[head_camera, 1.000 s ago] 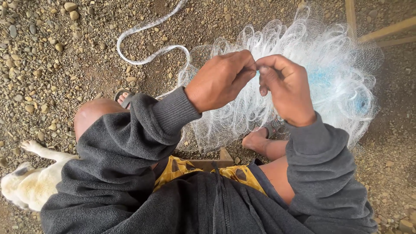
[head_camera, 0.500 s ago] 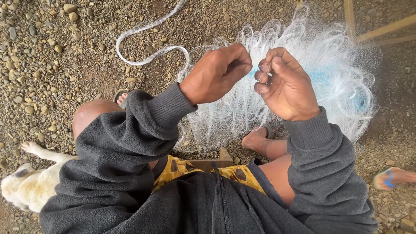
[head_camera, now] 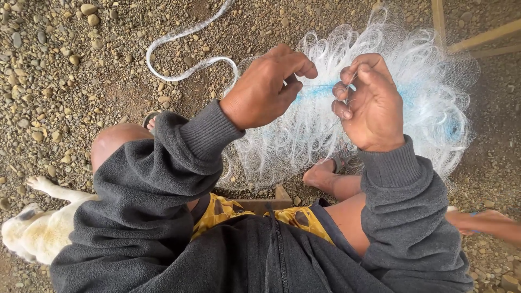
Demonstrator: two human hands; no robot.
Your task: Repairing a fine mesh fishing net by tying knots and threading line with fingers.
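Lying beside gravel (head_camera: 65,81), dog (head_camera: 38,230) flanks net (head_camera: 429,108).

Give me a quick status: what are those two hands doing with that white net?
Left hand and right hand both pinching fine strands of the white net. Net heaped on gravel ground. Nothing blocking; white dog lying at left.

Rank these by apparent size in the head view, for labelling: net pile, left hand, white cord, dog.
1. Net pile, by far.
2. Dog, though partly cut off.
3. Left hand.
4. White cord: long but thin, so its rank is unsure.
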